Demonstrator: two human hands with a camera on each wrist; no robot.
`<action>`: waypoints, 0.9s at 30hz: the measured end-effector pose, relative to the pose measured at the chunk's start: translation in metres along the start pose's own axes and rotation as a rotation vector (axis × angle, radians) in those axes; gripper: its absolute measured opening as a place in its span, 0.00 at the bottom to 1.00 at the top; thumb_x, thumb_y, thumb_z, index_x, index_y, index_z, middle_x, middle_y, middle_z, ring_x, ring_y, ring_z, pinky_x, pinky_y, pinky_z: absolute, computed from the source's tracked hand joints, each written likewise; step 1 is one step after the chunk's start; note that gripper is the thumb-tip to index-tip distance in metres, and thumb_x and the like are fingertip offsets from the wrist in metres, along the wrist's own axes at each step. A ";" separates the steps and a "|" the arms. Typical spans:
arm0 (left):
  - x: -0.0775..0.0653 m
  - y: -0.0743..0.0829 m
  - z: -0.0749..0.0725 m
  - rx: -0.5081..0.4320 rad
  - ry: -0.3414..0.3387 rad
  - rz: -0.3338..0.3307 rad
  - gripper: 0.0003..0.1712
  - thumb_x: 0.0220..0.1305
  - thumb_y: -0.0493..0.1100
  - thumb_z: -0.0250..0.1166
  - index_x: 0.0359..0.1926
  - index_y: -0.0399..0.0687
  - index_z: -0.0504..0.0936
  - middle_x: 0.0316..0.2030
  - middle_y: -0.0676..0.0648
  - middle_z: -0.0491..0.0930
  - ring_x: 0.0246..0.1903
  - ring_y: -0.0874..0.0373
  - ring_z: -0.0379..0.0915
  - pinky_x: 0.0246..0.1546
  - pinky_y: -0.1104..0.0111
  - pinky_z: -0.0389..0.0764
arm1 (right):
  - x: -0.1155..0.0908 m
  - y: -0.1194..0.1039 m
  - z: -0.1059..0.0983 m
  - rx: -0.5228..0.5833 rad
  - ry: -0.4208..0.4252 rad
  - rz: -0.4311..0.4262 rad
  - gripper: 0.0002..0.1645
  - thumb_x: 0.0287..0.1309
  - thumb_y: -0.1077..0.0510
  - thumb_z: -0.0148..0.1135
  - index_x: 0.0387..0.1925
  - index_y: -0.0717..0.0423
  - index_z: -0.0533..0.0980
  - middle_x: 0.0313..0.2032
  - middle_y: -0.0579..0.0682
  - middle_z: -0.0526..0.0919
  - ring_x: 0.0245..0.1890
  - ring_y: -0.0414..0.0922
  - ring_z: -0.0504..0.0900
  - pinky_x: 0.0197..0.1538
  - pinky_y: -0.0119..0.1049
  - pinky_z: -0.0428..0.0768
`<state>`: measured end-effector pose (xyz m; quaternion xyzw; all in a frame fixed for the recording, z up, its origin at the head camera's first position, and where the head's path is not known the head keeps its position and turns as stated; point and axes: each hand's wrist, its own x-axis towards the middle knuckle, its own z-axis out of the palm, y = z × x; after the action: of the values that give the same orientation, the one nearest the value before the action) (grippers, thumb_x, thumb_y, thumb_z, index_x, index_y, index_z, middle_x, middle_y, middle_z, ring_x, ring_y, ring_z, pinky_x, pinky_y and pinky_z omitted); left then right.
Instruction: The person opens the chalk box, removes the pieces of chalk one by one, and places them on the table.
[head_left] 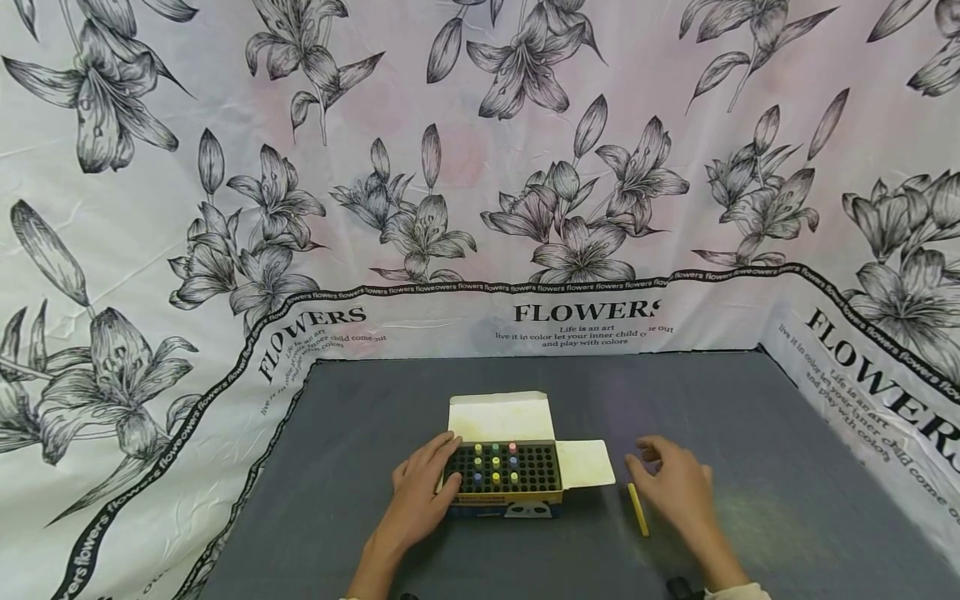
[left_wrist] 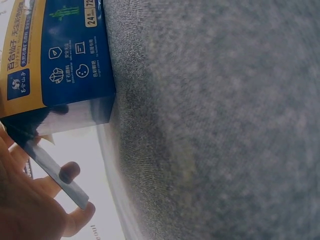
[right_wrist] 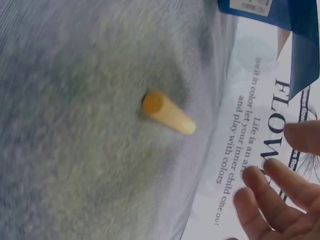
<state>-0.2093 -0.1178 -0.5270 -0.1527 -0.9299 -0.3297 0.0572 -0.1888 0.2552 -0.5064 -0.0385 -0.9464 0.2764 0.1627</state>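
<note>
The chalk box [head_left: 498,500] lies on the grey tabletop with its lid and right flap folded out. Its black grid holds several chalk ends in yellow, green, blue and pink at the left and middle. My left hand [head_left: 417,493] holds the box's left end, thumb at the front and fingers farther back. In the left wrist view, those fingers lie about a side flap [left_wrist: 60,177]. A yellow chalk stick [head_left: 637,509] lies right of the box. Over its far end hovers my right hand [head_left: 678,486], fingers loosely bent around nothing; the right wrist view shows them apart from the chalk.
The grey tabletop [head_left: 360,417] extends around the box. A white cloth [head_left: 420,329] printed with flowers and lettering hangs behind it and along both sides. The box's right flap [head_left: 587,463] sticks out toward the right hand. Small dark objects [head_left: 681,587] show near the bottom edge.
</note>
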 end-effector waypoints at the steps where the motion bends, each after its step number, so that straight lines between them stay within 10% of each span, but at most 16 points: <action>1: 0.000 0.000 0.000 0.001 -0.001 -0.001 0.29 0.77 0.52 0.54 0.75 0.60 0.68 0.76 0.52 0.63 0.74 0.42 0.59 0.62 0.31 0.56 | 0.000 -0.002 0.000 0.011 0.037 -0.011 0.21 0.62 0.51 0.69 0.51 0.59 0.83 0.40 0.56 0.89 0.38 0.54 0.84 0.42 0.54 0.64; 10: -0.001 -0.001 0.000 -0.004 -0.005 -0.007 0.28 0.77 0.52 0.54 0.75 0.60 0.67 0.76 0.51 0.63 0.74 0.41 0.59 0.62 0.30 0.56 | -0.002 -0.019 0.009 0.215 0.254 -0.217 0.18 0.54 0.61 0.74 0.48 0.58 0.84 0.36 0.55 0.88 0.37 0.53 0.79 0.49 0.58 0.61; 27: 0.000 -0.001 0.001 -0.010 -0.011 -0.002 0.28 0.78 0.53 0.53 0.75 0.61 0.67 0.76 0.51 0.63 0.73 0.40 0.59 0.61 0.30 0.56 | -0.004 -0.051 0.033 0.356 0.178 -0.473 0.26 0.43 0.66 0.79 0.49 0.54 0.85 0.37 0.51 0.88 0.38 0.47 0.75 0.47 0.46 0.58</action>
<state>-0.2093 -0.1179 -0.5281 -0.1539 -0.9287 -0.3335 0.0510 -0.1956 0.1947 -0.5066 0.1878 -0.8477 0.3881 0.3091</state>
